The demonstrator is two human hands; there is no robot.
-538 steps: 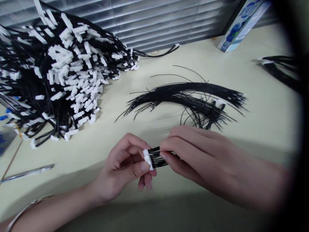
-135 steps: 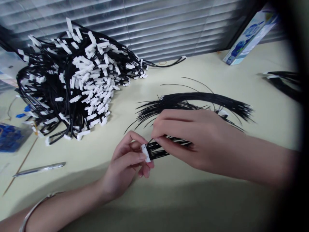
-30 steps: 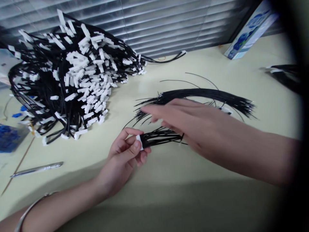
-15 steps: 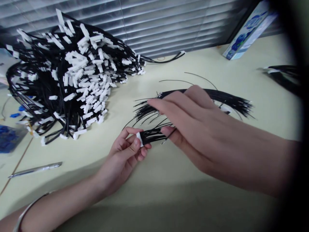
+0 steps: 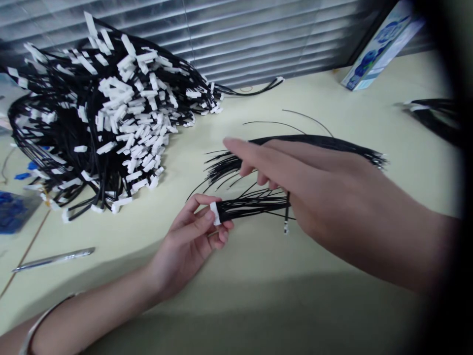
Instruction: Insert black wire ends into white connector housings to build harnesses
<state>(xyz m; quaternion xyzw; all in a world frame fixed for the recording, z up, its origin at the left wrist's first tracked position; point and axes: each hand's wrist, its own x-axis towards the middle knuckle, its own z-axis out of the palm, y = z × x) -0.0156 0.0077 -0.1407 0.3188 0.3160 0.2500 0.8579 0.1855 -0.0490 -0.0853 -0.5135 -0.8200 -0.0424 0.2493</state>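
My left hand (image 5: 186, 241) pinches a small white connector (image 5: 215, 213) between thumb and fingers, with a fan of black wires (image 5: 251, 206) running out of it to the right. My right hand (image 5: 318, 197) hovers over those wires, index finger stretched out to the left. Its thumb side pins a single black wire (image 5: 287, 217) whose metal tip hangs downward. Beyond the right hand a loose bundle of black wires (image 5: 332, 144) lies on the pale table (image 5: 258, 296), partly hidden by the hand.
A big heap of black wire harnesses with white connectors (image 5: 107, 113) fills the back left. A pen (image 5: 51, 259) and blue parts (image 5: 11, 209) lie at the left. A blue-and-white box (image 5: 377, 49) leans at the back right, with more black wires (image 5: 432, 116) beside it. Window blinds (image 5: 258, 34) run behind.
My right hand has drawn back to the right, and the single wire it holds now hangs tip-down rather than pointing at the connector. The left hand has barely moved.
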